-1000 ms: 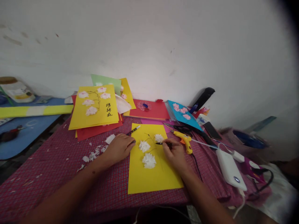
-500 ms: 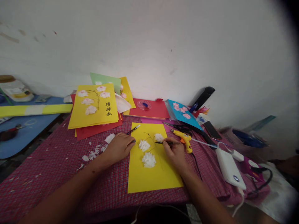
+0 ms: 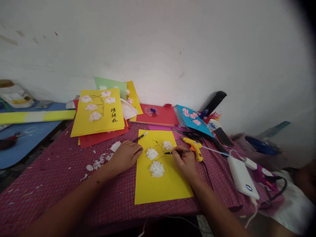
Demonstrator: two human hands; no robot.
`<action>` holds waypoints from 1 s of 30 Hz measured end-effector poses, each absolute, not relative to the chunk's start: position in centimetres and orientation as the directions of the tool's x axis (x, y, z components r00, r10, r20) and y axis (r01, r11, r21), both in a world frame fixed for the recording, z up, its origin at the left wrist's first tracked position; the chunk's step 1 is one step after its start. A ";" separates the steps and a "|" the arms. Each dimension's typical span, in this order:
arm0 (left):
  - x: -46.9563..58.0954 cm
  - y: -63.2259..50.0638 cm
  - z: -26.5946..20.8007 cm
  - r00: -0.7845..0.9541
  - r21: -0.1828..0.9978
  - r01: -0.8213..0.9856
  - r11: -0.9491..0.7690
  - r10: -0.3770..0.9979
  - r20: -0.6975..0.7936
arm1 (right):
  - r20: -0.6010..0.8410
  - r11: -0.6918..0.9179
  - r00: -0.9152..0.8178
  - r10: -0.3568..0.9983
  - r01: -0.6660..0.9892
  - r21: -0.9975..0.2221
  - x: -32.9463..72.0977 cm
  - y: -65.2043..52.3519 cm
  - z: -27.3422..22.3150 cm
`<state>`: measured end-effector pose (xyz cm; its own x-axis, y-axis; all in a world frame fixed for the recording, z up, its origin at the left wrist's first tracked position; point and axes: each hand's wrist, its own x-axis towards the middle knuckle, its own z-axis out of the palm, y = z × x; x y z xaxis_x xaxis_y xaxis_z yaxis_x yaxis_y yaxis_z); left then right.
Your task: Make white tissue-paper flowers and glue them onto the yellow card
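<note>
A yellow sheet of card point(image 3: 160, 191) lies on the cloth before me, with white paper flowers point(image 3: 157, 169) on it and thin dark stems drawn between them. My right hand point(image 3: 186, 161) pinches a black pen point(image 3: 169, 152), its tip at the stem below the upper right flower. Beside the card's left edge, my left hand point(image 3: 125, 155) rests with its fingers curled together; a small dark bit shows at the fingertips, too small to name. Just beyond it lies a black dotted pen point(image 3: 140, 137) with a white end. White paper scraps point(image 3: 97, 162) are scattered left of that hand.
A yellow glue gun point(image 3: 195, 147) and scissors point(image 3: 191, 135) lie right of the card. Finished flower cards point(image 3: 98, 128) are stacked at back left. A blue card point(image 3: 191, 121), a phone point(image 3: 223, 136) and a white power bank point(image 3: 243, 177) sit to the right.
Both hands keep almost the same place. The pen tip still touches or hovers close to the stem. The whole view has shifted very slightly.
</note>
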<state>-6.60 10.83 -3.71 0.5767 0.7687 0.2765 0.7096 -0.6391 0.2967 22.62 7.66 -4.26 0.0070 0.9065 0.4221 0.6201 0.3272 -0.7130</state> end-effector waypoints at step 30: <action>-6.6 10.9 -3.8 0.582 0.280 0.713 -0.643 0.765 0.274 | 0.408 0.328 0.033 0.913 0.536 -0.778 22.1 7.7 -4.4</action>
<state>-6.56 10.91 -3.82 0.5824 0.7654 0.2738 0.7132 -0.6427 0.2799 22.05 7.75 -4.43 0.0335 0.9125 0.4076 0.5364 0.3277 -0.7777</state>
